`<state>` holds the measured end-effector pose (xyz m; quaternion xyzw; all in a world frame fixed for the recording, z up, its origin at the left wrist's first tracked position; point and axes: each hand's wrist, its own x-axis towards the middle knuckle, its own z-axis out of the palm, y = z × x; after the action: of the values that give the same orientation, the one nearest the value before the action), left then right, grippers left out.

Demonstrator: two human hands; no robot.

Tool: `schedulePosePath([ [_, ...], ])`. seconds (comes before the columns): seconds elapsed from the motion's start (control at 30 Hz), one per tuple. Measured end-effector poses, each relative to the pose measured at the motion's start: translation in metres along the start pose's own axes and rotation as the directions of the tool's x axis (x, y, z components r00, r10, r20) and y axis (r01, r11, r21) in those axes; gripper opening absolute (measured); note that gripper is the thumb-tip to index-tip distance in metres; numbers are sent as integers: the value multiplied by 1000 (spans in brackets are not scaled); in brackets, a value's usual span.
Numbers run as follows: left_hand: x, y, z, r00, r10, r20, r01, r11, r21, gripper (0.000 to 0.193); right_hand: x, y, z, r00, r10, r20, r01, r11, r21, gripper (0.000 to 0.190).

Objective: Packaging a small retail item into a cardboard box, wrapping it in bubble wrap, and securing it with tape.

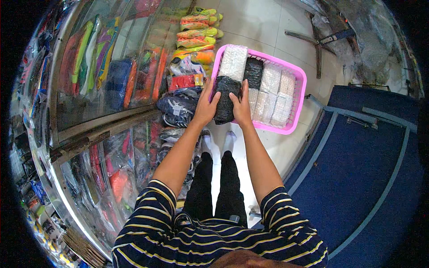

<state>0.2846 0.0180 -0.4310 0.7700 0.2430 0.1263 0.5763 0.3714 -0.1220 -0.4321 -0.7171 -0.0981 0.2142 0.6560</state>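
Between my two hands is a package wrapped in black plastic (227, 100), at the near left corner of a pink plastic basket (300, 90). My left hand (206, 105) lies along its left side and my right hand (242, 106) along its right side, thumbs on top. Behind it in the basket lies a long white package in bubble wrap (234, 62). A second black-wrapped package (253, 72) sits to the right of that one. Several bubble-wrapped white packages (270, 77) fill the basket's right part. Whether the held package rests on the basket cannot be seen.
Yellow and orange sports shoes (196, 38) and dark blue shoes (177, 105) line the floor at left, beside a glass display case (110, 120) of bagged goods. A blue padded panel with grey edging (362, 167) stands at right. A dark metal stand (316, 43) is at back right.
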Motion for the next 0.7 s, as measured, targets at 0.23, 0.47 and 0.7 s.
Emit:
schedulePosePath([
  [0.23,3,2,-3,996,-66,62,61,994,86,67,12,13,-6,992,106,72,-101,993,-66,82],
  [0.47,6,2,-7,998,-1,62,-4,997,76,68,6,4,-1,999,38,29,-34,992,-121,81],
  [0.7,-11,32,-9,995,48,-88,-37,992,123,67,-35,-36,-16,997,41,-58,-43,999,-24,82],
])
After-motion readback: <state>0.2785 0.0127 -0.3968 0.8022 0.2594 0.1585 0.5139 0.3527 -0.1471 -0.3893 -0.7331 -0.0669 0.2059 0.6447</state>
